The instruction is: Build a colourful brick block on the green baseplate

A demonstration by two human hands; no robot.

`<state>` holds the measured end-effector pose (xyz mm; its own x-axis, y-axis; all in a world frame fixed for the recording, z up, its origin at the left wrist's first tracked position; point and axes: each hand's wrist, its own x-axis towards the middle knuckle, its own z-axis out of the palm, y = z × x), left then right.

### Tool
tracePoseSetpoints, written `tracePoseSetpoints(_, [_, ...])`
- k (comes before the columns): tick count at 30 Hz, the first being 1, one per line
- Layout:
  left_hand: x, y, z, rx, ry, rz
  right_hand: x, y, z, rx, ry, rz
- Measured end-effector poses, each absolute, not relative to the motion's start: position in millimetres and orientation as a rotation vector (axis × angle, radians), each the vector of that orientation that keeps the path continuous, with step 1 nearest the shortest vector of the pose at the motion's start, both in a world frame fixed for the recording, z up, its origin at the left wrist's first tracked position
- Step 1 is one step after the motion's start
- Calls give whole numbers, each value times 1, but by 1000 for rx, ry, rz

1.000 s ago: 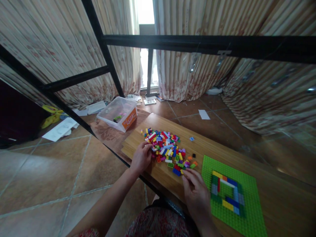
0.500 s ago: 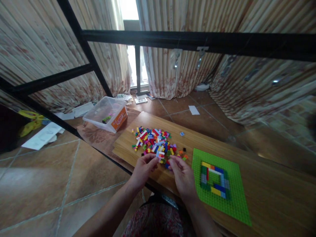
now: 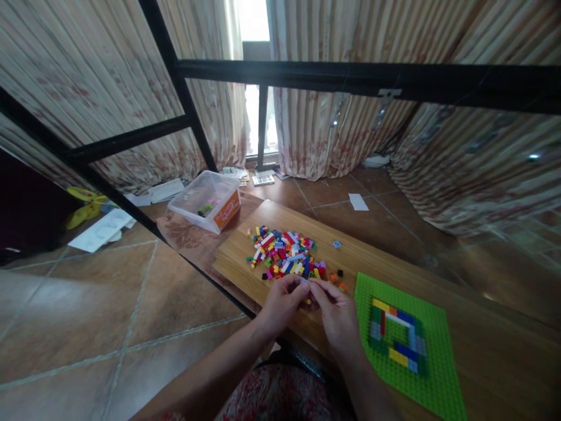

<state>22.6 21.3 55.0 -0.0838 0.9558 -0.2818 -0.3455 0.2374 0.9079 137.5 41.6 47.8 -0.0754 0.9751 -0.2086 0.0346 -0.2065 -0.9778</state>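
Note:
My left hand pinches a small light blue toy brick, mostly hidden by fingers. Against it, my right hand closes thumb and fingers on the same brick, so the fingertips of both hands meet. A pile of mixed toy bricks lies on the wooden bench just beyond them. To the right is a green baseplate. On it stands a rectangular ring of coloured bricks, in yellow, blue, green, grey, orange and white, with a red brick inside its left side.
A clear plastic box with an orange label stands beyond the bench's left end, a few pieces inside. One light blue brick lies apart near the bench's far edge. A black metal frame crosses in front of the curtains.
My right hand has come in to meet my left at the light blue brick, both drawn slightly back from the pile. The whole view has shifted, with the scene appearing further right.

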Motion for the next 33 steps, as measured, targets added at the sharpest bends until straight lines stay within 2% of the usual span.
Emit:
tracePoseSetpoints(10, [11,33,45,367,1104,1240,132,69,31,-1320,-1168,1473])
tracePoseSetpoints(16, [3,34,43,473,1193,1291,136,77,29,-1476,-1692,1012])
tracePoseSetpoints(19, [7,32,42,467,1198,1298,136,72,36,-1464,-1747,937])
tracePoseSetpoints(33, [28,19,44,393,1077,1349,141,49,40,-1413,-1491,1281])
